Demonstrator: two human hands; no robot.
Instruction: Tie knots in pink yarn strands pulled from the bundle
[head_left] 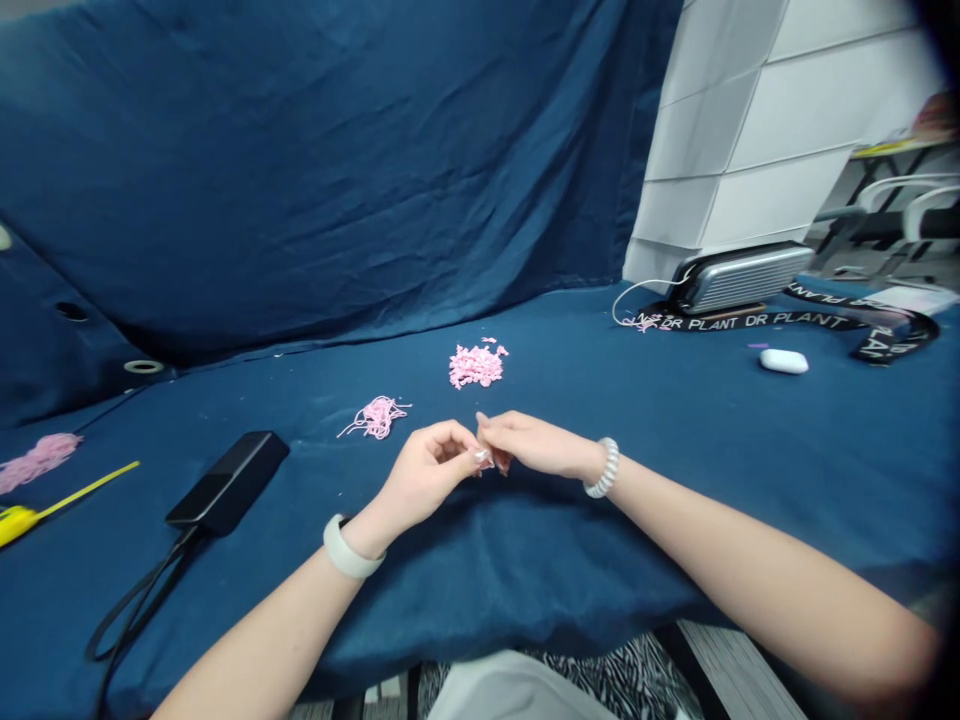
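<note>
My left hand [424, 472] and right hand [536, 445] pinch fingertip to fingertip, what's held too tiny to tell; the far pink yarn snippets [476, 366] look light, soft.

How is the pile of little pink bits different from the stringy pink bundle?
The pile of little pink bits is short pieces, while the stringy pink bundle is long thin strands. The pile is a thicker heap; the bundle is a looser tangle. Both are pink, lying on the blue cloth.

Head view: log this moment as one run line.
left hand: fingertips near right hand, anything held too small to tell | nearby: pink yarn snippets, loose pink strands
</note>
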